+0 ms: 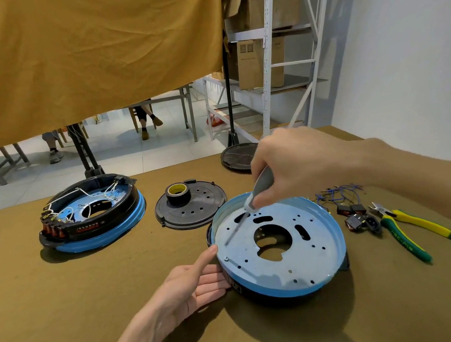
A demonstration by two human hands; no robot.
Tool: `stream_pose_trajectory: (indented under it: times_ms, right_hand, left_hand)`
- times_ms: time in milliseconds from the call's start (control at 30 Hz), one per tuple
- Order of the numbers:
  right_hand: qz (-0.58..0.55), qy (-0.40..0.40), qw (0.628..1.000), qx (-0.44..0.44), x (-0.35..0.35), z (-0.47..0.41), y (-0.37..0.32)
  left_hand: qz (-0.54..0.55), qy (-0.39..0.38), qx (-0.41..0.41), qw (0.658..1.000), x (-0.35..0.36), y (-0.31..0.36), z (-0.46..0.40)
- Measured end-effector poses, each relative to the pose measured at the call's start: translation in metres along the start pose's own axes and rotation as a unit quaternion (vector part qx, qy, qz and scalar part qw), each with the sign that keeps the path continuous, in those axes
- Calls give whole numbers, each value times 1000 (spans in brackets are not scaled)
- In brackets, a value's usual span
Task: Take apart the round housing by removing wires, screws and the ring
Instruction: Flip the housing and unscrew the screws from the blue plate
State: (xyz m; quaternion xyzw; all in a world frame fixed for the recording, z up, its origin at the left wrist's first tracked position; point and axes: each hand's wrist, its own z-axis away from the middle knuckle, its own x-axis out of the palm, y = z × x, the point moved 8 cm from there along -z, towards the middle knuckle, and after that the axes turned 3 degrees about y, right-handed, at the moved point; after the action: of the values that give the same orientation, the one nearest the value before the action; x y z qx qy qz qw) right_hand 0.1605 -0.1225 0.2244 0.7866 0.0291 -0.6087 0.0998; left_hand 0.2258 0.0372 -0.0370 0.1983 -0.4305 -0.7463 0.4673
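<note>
**Unscrewing the near housing**

The right hand (299, 162) grips a screwdriver (260, 189), tip down on the round housing (280, 246). The left hand (192, 284), fingers straight, braces the housing's left rim. It looks stiff and light; hold by the rim. Beyond it: one second housing (91, 211), one cover (191, 205), one tape roll (178, 192); right, one pliers (404, 223).

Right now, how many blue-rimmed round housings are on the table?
2. One housing is near, steadied by the left hand; the other housing, still wired, sits far left. None seems hidden.
</note>
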Motion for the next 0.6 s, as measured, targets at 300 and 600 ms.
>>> stream_pose_trajectory:
  times_ms: [300,600]
  right_hand:
    - [-548,148,731,380,107,96,104]
    - [-340,153,821,433,169,164,147]
  left_hand:
    - [-33,62,53,996,2,4,1]
    - [73,114,74,988,-40,5,0]
